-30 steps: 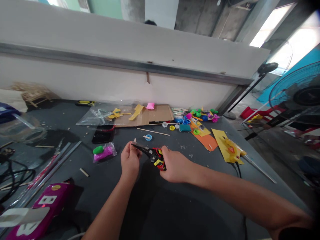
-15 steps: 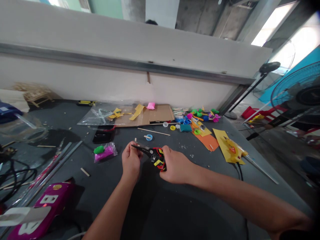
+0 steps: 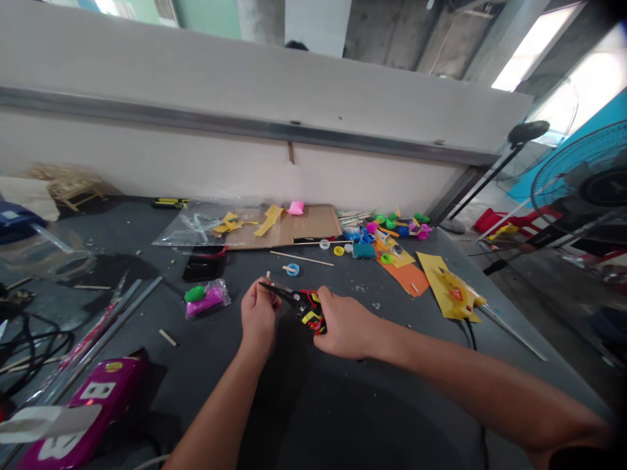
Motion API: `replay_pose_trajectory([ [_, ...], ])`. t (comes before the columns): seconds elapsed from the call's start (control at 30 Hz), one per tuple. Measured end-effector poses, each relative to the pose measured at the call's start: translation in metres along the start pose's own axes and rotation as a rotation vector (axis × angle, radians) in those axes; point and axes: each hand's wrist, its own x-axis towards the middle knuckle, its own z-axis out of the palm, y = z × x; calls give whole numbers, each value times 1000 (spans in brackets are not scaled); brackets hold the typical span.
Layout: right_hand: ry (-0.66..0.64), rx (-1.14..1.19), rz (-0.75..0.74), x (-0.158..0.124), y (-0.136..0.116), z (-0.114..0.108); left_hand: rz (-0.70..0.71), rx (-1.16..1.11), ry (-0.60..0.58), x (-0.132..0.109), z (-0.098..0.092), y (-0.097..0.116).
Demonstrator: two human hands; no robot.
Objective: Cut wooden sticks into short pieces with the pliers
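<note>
On the dark bench (image 3: 313, 405), the right hand (image 3: 347, 324) grips the red-and-yellow handles of black wire-stripping pliers (image 3: 309, 311). The left hand (image 3: 258, 315) is clenched at their tips, anything inside hidden. A plastic bag of pink and green clay (image 3: 207, 300) lies just left of the pliers.

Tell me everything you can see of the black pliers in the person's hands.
The black pliers have a long, tapering black nose, a round pivot with a shiny centre, and bulky red-and-yellow handles. They are held nearly level above the table, nose pointing left. The left hand closes around the nose near its tip, and the right hand grips the handles. Whether the jaws are parted cannot be told.
</note>
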Motion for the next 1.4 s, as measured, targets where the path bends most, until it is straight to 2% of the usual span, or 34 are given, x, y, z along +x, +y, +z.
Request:
replay_pose_trajectory([
  [0.3, -100, 178, -6, -1, 0, -4, -6, 17, -18, -1, -1, 1],
  [0.6, 15, -58, -30, 2, 2, 2, 51, 79, -2, 0, -3, -2],
  [0.83, 33, 51, 39, 3, 6, 4, 56, 106, 14, -2, -2, 2],
  [0.97, 73, 43, 147, 1, 25, 3, 73, 24, -34, 0, -1, 1],
  [1.13, 229, -210, 234, 5, 75, 13, 68, -61, -111, 1, 0, 2],
  [1.23, 222, -274, 247, 6, 101, 17, 33, -41, -137, -1, 0, 1],
  [1.33, 214, -282, 223, 3, 105, 11, 3, -14, -160, -3, 0, -1],
  [1.4, 310, -217, 146, 1, 92, 4, -11, 15, -183, -4, 1, -4],
])
